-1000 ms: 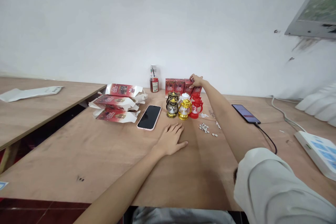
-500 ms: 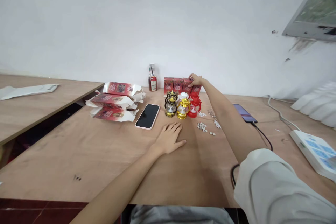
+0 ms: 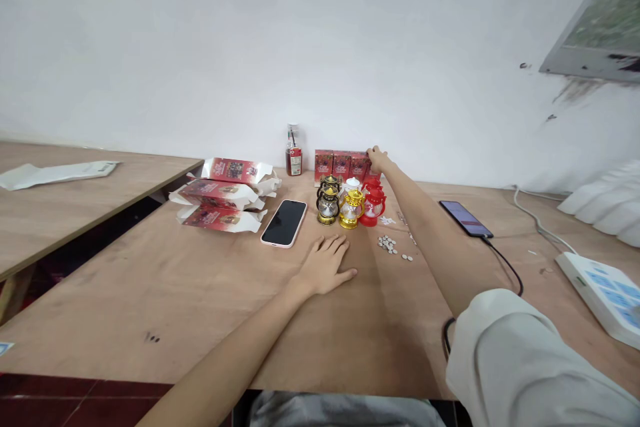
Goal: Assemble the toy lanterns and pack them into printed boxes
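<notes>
Flat on the tabletop, fingers spread, rests my left hand [image 3: 327,265]; nothing is in it. My right hand [image 3: 379,160] reaches to the back, its fingers around the top of the rightmost small red box [image 3: 373,179], which stands at the end of a row of red boxes [image 3: 342,163] by the wall. In front of the row is a cluster of miniature lanterns: dark bronze lanterns [image 3: 328,205], a gold lantern [image 3: 352,209], a white lantern [image 3: 352,184] and red lanterns [image 3: 373,205]. Button cells [image 3: 387,244] lie in a loose pile to their right.
Unfolded red cartons [image 3: 220,193] lie left of a phone with a black screen [image 3: 284,223]. A bottle of brown liquid [image 3: 294,155] stands by the wall. On the right are a phone on a cable [image 3: 465,219] and a white power strip [image 3: 603,293]. Small white pieces [image 3: 387,220] lie beside the lanterns.
My right hand has shifted right along the row, from the tops of the right-hand boxes to the end one. My left hand stays in place. The view has shifted slightly.
</notes>
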### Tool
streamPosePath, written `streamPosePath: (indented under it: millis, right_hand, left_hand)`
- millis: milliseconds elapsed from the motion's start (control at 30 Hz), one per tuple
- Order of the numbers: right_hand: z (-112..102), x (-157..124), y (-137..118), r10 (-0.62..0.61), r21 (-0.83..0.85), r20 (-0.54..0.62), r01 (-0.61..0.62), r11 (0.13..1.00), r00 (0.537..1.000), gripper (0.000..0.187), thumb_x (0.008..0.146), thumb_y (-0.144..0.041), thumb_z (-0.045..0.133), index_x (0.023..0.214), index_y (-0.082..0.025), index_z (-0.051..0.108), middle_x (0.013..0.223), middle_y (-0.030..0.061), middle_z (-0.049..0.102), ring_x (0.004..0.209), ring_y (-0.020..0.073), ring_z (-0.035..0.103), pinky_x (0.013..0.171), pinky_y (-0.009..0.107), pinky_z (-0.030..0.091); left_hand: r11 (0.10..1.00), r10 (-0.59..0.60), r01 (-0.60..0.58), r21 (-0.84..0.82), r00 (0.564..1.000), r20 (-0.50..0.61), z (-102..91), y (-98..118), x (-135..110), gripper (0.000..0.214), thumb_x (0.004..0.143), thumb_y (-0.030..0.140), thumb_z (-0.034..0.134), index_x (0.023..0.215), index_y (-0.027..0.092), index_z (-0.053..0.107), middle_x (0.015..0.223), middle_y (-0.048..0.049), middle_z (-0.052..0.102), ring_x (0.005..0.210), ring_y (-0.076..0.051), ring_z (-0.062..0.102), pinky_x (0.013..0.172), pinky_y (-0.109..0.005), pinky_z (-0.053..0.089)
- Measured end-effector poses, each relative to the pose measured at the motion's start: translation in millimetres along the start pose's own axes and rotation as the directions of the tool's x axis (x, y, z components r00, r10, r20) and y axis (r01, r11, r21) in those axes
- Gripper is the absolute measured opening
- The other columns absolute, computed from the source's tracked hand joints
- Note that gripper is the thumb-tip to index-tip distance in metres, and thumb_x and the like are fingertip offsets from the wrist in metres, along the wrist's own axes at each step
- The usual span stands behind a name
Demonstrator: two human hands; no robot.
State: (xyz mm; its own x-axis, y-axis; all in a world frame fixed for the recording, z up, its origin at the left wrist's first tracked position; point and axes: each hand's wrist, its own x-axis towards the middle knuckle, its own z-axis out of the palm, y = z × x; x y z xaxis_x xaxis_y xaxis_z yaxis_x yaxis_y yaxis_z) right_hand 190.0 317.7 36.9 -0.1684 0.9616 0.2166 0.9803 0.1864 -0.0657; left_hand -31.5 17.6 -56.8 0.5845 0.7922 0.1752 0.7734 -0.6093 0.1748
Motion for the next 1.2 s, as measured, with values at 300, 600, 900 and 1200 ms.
streamPosePath:
  millis: [300,600,900,1200]
  right_hand:
    - [-43,-40,-20,0.113,0.114,-0.179,-0.093,0.989,0.977,0.047,0.078,-0.022,0.054,0.123,-0.012,0.043,0.13,0.0224,0.039,0.12,0.0437,0.037,0.087,0.06,0.037]
    - [-69,-163,-91,-0.564,-0.082,-0.073,0.558,0.826,0.823,0.032,0.082,-0.041,0.053,0.101,-0.015,0.06,0.09,0.011,0.066,0.095,0.0311,0.053,0.079,0.04,0.042]
    - [-50,-221,-105,-0.518,-0.256,-0.066,0.487,0.835,0.853,0.041,0.078,-0.004,0.048,0.116,-0.016,0.052,0.119,0.0172,0.051,0.102,0.0309,0.049,0.074,0.04,0.047]
    - [-61,-273,-68,-0.407,0.144,-0.293,0.461,0.876,0.865,0.025,0.082,-0.011,0.046,0.105,-0.02,0.052,0.111,0.0118,0.054,0.105,0.0251,0.051,0.086,0.041,0.045]
  left_hand:
    - [1.0,-0.016,0.017,-0.012,0.999,0.031,-3.6,2,0,0.065,0.088,0.056,0.034,0.139,0.015,0.032,0.147,-0.0119,0.032,0.137,-0.025,0.025,0.112,-0.046,0.017]
    - [0.999,-0.037,0.034,0.025,0.991,0.13,-4.7,4,3,0.067,0.09,0.055,0.025,0.144,0.014,0.022,0.152,-0.01,0.018,0.141,-0.023,0.013,0.113,-0.048,0.011]
    - [0.996,-0.08,0.077,0.036,0.991,0.104,-2.0,17,17,0.063,0.09,0.05,0.031,0.141,0.014,0.028,0.15,-0.0136,0.025,0.14,-0.025,0.019,0.111,-0.055,0.011]
    - [0.994,-0.108,0.108,-0.008,0.993,-0.049,8.0,34,40,0.045,0.088,0.039,0.041,0.127,0.018,0.044,0.137,-0.0125,0.044,0.126,-0.028,0.039,0.104,-0.051,0.027]
